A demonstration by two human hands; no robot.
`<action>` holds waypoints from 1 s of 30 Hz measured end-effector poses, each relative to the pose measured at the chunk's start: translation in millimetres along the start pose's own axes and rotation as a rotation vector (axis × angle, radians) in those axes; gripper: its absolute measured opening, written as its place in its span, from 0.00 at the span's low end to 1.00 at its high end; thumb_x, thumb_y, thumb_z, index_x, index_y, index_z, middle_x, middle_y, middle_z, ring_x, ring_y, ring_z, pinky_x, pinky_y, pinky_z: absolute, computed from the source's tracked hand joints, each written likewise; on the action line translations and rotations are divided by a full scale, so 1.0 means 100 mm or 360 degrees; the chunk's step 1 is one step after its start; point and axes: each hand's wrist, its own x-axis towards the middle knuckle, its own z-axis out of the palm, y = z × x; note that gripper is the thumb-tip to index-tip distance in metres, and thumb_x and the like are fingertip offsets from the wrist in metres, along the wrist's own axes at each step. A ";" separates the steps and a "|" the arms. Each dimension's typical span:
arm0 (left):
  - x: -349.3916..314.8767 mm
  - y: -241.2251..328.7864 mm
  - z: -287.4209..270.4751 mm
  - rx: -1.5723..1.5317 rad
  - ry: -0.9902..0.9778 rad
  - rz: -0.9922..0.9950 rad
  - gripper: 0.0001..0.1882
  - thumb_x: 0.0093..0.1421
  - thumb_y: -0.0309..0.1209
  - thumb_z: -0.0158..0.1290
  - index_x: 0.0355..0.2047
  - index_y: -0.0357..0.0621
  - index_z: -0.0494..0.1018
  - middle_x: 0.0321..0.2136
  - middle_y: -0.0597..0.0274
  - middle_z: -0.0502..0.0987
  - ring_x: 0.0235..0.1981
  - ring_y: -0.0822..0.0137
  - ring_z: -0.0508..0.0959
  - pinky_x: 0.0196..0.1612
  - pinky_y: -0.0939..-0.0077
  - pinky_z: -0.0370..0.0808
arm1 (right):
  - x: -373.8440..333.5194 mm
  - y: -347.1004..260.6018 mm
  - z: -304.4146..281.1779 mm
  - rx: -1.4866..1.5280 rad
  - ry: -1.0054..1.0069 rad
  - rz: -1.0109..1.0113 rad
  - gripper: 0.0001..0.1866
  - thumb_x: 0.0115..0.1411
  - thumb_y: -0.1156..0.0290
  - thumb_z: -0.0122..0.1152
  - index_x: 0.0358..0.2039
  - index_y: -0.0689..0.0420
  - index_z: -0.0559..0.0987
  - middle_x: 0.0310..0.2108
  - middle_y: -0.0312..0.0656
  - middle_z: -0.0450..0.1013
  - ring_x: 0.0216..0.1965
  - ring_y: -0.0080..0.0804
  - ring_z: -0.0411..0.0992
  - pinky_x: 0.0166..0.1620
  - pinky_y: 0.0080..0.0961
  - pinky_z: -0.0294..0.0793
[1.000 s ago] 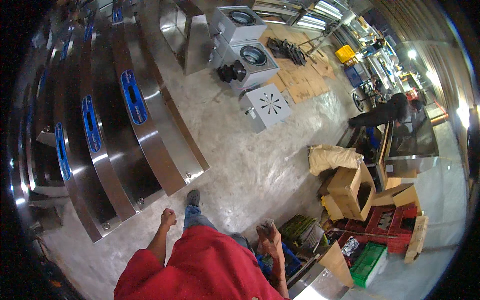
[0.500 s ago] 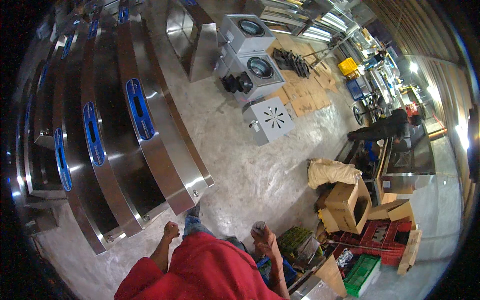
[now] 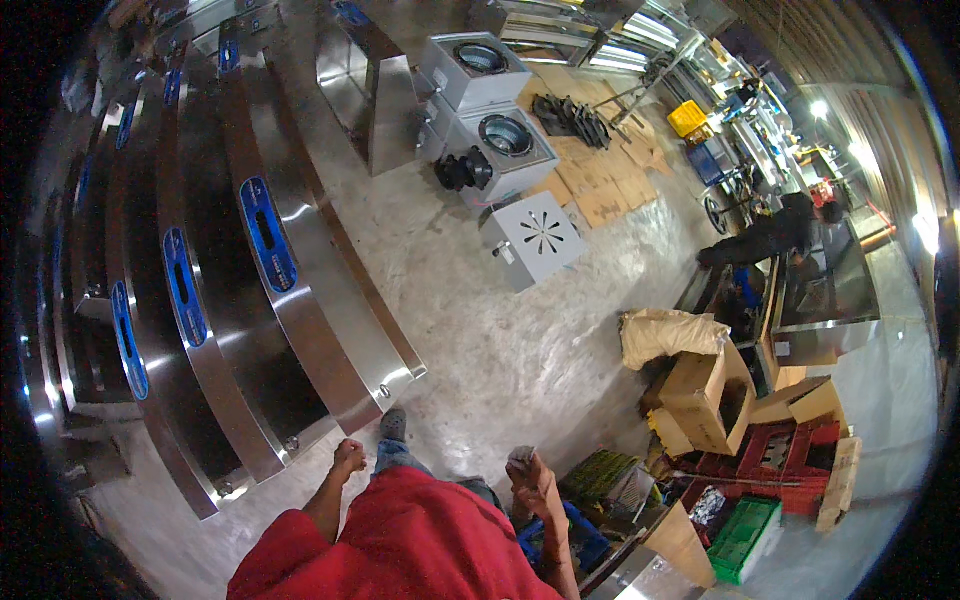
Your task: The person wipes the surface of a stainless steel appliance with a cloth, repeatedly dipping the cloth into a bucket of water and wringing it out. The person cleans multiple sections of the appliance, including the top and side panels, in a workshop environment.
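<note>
My left hand (image 3: 349, 457) hangs beside my red shirt, fingers curled in, with nothing visible in them. It is closest to the lower end of a long stainless steel hood (image 3: 335, 365) with a blue label panel, but apart from it. My right hand (image 3: 537, 486) is raised at waist height and closed around a small grey crumpled cloth (image 3: 522, 456). Part of that cloth is hidden by my fingers. My grey shoe (image 3: 393, 425) shows on the concrete floor between the two hands.
More steel hoods (image 3: 180, 290) stand in rows at left. Grey metal blower boxes (image 3: 535, 240) sit ahead. At right are a cardboard box (image 3: 700, 398), a red crate (image 3: 800, 455), a green crate (image 3: 745, 540) and a blue crate (image 3: 588, 535). A person in dark clothes (image 3: 775, 238) bends at a bench.
My shoe has come forward into fuller view near the hood's end. The surroundings have shifted slightly in the picture. Both hands keep nearly the same pose, the cloth still in the right.
</note>
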 end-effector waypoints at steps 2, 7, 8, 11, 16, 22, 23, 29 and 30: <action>-0.05 0.04 0.04 0.0058 -0.0015 0.0079 0.12 0.66 0.34 0.58 0.46 0.47 0.71 0.31 0.52 0.80 0.23 0.61 0.82 0.24 0.65 0.82 | -0.01 0.12 -0.02 0.0126 0.0027 0.0049 0.14 0.65 0.66 0.66 0.45 0.59 0.76 0.29 0.40 0.78 0.28 0.24 0.74 0.32 0.29 0.75; 0.04 0.24 -0.02 0.0108 -0.0065 -0.0140 0.11 0.68 0.35 0.55 0.46 0.44 0.71 0.31 0.51 0.81 0.23 0.62 0.83 0.23 0.66 0.83 | -0.02 0.31 -0.09 0.0055 0.0086 -0.0005 0.15 0.64 0.67 0.65 0.48 0.57 0.76 0.34 0.42 0.79 0.31 0.24 0.74 0.35 0.30 0.76; 0.05 0.29 -0.02 0.0153 -0.0045 -0.0114 0.12 0.68 0.36 0.55 0.47 0.45 0.71 0.32 0.51 0.81 0.23 0.62 0.83 0.24 0.66 0.83 | -0.01 0.26 -0.11 -0.0036 0.0094 -0.0030 0.16 0.63 0.68 0.65 0.50 0.57 0.76 0.36 0.42 0.80 0.31 0.25 0.74 0.36 0.30 0.76; 0.02 0.38 0.03 0.0284 0.0011 -0.0054 0.13 0.69 0.38 0.55 0.47 0.46 0.69 0.33 0.50 0.81 0.23 0.61 0.82 0.24 0.64 0.84 | -0.01 0.24 -0.21 -0.0099 0.0055 -0.0192 0.20 0.61 0.70 0.61 0.53 0.59 0.76 0.40 0.42 0.79 0.37 0.27 0.75 0.42 0.29 0.76; 0.07 0.50 0.06 0.0431 0.0015 0.0007 0.14 0.70 0.40 0.56 0.48 0.47 0.68 0.34 0.50 0.81 0.23 0.62 0.82 0.25 0.64 0.84 | 0.03 0.62 -0.35 0.0035 0.0051 -0.0524 0.21 0.60 0.69 0.63 0.53 0.60 0.75 0.37 0.41 0.78 0.36 0.28 0.76 0.43 0.30 0.77; 0.08 0.51 0.24 0.0520 -0.0062 0.0034 0.14 0.71 0.41 0.54 0.48 0.46 0.69 0.34 0.52 0.81 0.24 0.62 0.82 0.27 0.65 0.84 | -0.30 0.66 -0.46 -0.0060 0.0212 -0.0332 0.16 0.64 0.73 0.64 0.52 0.60 0.75 0.33 0.38 0.76 0.30 0.26 0.73 0.34 0.29 0.75; 0.06 0.50 0.28 0.0567 -0.0050 0.0048 0.14 0.70 0.40 0.54 0.48 0.46 0.69 0.33 0.52 0.81 0.24 0.62 0.82 0.26 0.65 0.84 | -0.37 0.74 -0.48 -0.0036 0.0237 -0.0323 0.15 0.64 0.73 0.64 0.51 0.59 0.75 0.32 0.37 0.76 0.29 0.25 0.72 0.33 0.28 0.74; -0.07 0.34 0.66 0.0684 -0.0062 0.0126 0.12 0.68 0.37 0.54 0.46 0.45 0.72 0.31 0.52 0.82 0.23 0.63 0.83 0.25 0.67 0.84 | -0.82 1.17 -0.66 0.0093 0.0384 -0.0034 0.12 0.66 0.72 0.63 0.49 0.58 0.76 0.35 0.39 0.77 0.33 0.27 0.75 0.37 0.27 0.74; -0.08 0.30 0.72 0.0701 -0.0057 0.0143 0.11 0.68 0.37 0.54 0.46 0.45 0.72 0.31 0.52 0.82 0.23 0.63 0.83 0.25 0.67 0.84 | -0.90 1.19 -0.72 0.0168 0.0399 -0.0065 0.11 0.67 0.72 0.63 0.48 0.58 0.75 0.33 0.36 0.75 0.29 0.23 0.72 0.33 0.25 0.73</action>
